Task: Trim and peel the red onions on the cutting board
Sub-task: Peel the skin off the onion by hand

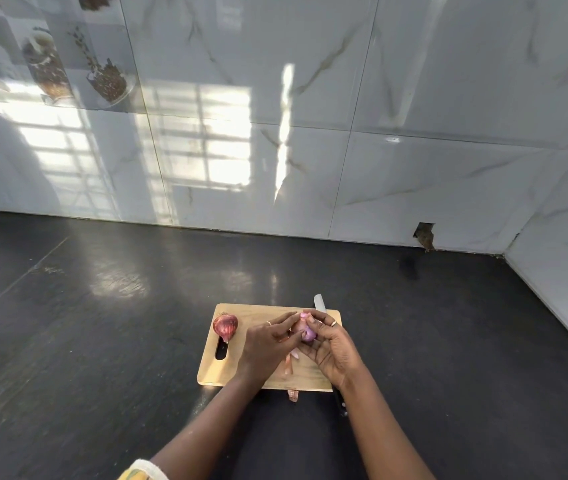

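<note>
A wooden cutting board [258, 311] lies on the dark counter. An unpeeled red onion [225, 325] sits at its left end, by the handle slot. Above the board's right half, my right hand [332, 348] cups a partly peeled, pale purple onion [307, 332]. My left hand [268, 341] pinches at that onion's skin with thumb and fingertips. Strips of peel [288, 365] lie on the board under the hands. A knife lies along the board's right side: its blade tip [319, 303] shows beyond the hands and its dark handle [340, 403] beneath my right wrist.
A scrap of onion peel [293, 394] lies on the black counter [102, 341] just off the board's near edge. Glossy marble wall tiles [310, 133] rise behind, and another wall closes the right side. A hole [426, 235] shows at the wall's base.
</note>
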